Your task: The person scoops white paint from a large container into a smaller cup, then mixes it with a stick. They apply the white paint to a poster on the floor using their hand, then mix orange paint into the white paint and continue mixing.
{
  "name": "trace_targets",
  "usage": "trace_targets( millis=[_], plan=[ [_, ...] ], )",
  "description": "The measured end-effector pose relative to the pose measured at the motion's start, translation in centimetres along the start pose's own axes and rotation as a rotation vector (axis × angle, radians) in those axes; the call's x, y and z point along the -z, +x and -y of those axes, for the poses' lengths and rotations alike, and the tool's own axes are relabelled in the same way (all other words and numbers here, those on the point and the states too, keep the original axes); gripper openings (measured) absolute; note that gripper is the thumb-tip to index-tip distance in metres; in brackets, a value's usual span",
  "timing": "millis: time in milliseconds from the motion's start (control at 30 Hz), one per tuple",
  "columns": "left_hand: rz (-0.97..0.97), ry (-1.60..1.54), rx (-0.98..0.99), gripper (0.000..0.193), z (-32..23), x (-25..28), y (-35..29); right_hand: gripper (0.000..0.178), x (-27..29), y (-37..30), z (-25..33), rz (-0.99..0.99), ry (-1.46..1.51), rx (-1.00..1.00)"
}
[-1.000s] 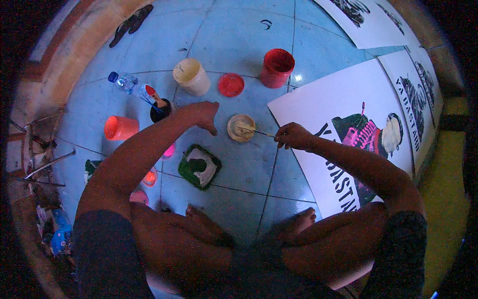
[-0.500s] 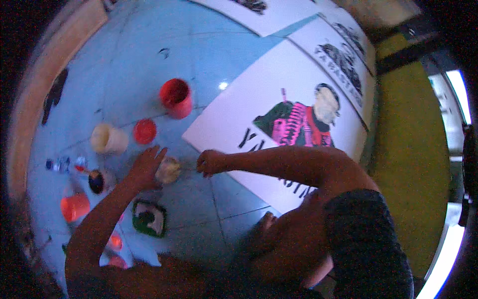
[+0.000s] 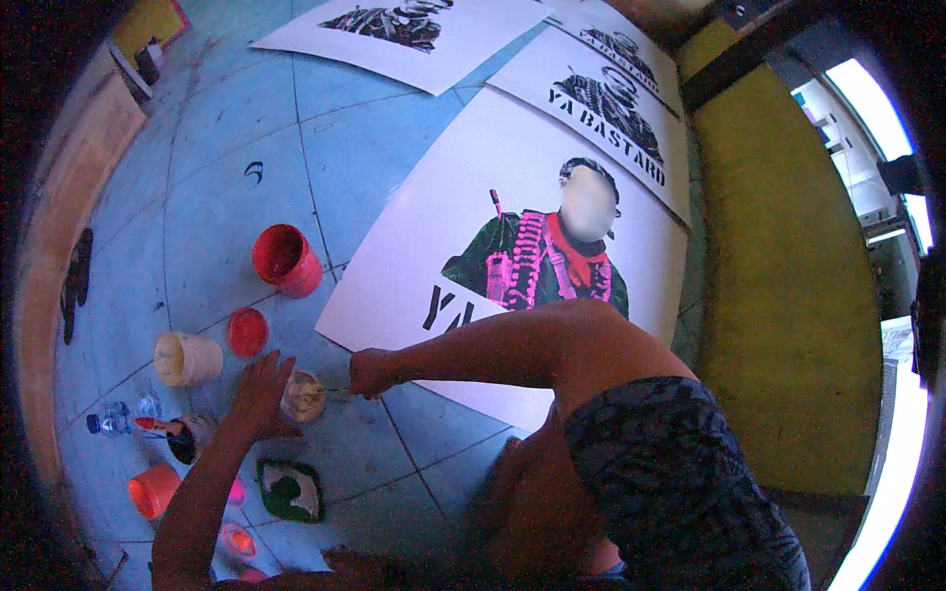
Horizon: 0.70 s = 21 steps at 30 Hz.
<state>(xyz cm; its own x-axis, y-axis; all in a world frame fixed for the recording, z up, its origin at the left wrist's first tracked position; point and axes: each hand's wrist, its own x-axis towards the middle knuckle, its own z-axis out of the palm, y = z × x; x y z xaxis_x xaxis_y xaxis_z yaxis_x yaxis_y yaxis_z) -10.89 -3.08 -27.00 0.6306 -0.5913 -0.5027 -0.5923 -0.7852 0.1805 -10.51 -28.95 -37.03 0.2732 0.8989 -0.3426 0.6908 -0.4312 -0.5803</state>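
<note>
A small cup of cream paint stands on the blue tiled floor. My left hand curves round its left side, thumb and fingers on either side of the cup. From the right, my right hand reaches in, closed on a thin stick whose far end is in the cup. Whether that stick is a brush handle I cannot tell. Just beyond my right forearm lies a large white poster with a stencilled figure in black, green, pink and red; the arm covers part of its lettering.
Near my left hand stand a red bucket, a red lid, a cream tub, a dark pot with a brush, a plastic bottle and an orange tub. A green-edged tray lies nearer. More posters lie farther off.
The whole view has shifted, showing more of the far floor and posters. Both hands stay at the cup. The thin stick between my right hand and the cup now shows more clearly.
</note>
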Motion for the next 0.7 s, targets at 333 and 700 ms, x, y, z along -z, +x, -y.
trace_targets(
  millis=[333, 700],
  plan=[
    [-0.094, -0.004, -0.071, 0.118, -1.6, 2.3, 1.0, 0.034, 0.4, -1.9, 0.5, -0.091, 0.218, -0.218],
    [-0.250, -0.011, -0.199, 0.104, -1.3, 2.4, 1.3, 0.049, 1.2, -3.7, 0.3, -0.062, 0.203, -0.293]
  ],
)
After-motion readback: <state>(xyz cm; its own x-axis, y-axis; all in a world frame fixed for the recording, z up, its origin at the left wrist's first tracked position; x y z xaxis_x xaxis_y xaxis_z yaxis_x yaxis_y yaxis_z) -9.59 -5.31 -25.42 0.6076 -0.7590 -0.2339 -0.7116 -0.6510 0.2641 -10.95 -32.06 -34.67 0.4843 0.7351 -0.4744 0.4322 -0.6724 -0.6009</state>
